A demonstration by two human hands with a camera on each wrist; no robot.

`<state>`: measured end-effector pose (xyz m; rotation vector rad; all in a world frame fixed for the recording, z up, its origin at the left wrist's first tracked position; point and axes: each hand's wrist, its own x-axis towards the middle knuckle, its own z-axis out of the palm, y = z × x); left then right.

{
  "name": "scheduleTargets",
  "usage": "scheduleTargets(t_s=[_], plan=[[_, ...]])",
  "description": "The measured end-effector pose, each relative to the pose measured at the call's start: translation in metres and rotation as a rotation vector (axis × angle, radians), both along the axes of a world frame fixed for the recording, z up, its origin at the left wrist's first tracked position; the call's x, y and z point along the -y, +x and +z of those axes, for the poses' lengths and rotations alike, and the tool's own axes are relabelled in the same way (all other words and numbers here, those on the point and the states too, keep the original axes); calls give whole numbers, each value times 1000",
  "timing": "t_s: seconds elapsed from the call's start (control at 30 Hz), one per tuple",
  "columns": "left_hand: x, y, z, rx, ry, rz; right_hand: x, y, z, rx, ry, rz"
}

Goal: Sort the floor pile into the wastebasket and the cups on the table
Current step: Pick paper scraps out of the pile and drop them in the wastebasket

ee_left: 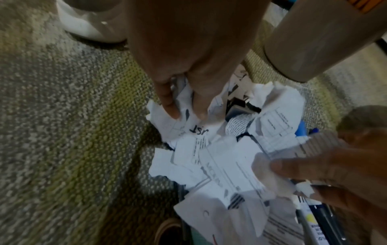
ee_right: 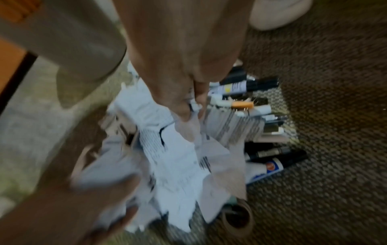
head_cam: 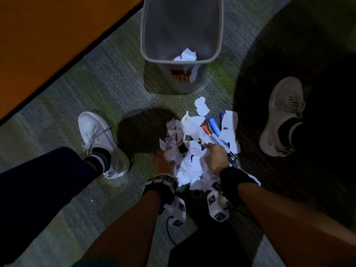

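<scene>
A pile of torn white paper scraps [head_cam: 192,164] mixed with markers [head_cam: 213,126] lies on the carpet in front of a grey wastebasket [head_cam: 181,35], which holds a few scraps [head_cam: 186,54]. My left hand [head_cam: 167,158] is at the pile's left side and pinches a crumpled scrap [ee_left: 180,122] between thumb and fingers [ee_left: 167,102]. My right hand [head_cam: 210,151] is at the right side, its fingers [ee_right: 184,107] curled into the paper [ee_right: 178,157]. Markers [ee_right: 251,86] lie just beyond the right hand. No cups are in view.
My white shoes [head_cam: 96,135] [head_cam: 283,116] flank the pile. A brown tape roll [ee_right: 236,218] sits at the pile's near edge. An orange surface with a dark edge [head_cam: 38,35] runs along the far left. Grey-green carpet [head_cam: 107,89] surrounds everything.
</scene>
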<state>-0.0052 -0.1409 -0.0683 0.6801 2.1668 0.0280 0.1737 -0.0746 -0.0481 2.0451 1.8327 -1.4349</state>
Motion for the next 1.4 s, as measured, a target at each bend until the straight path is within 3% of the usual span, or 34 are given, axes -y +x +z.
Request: scheduleTargets(t_s=[0.23,0.43,0.63,0.8,1.0,1.1,1.23,1.4], plan=[[-8,-12,57,-35,226,11,-24,8,54,10,43,-67],[-43,-16,131,-51,492,-71,-58,11,122,-203,224,-198],[-114,-21,222,3,772,-59,-121,-3,209,-329,423,-400],[-186,-20,268,35,807,-2,-171,-29,269,-414,467,-450],[-253,-24,258,-33,651,-92,-232,-65,250,-304,513,-485],[-269,-28,247,0,572,-122,-246,-71,230,-265,498,-378],[-275,-36,247,16,651,-167,-253,-64,209,-214,428,-257],[-243,-37,251,53,835,-55,-234,-48,216,-234,588,-351]])
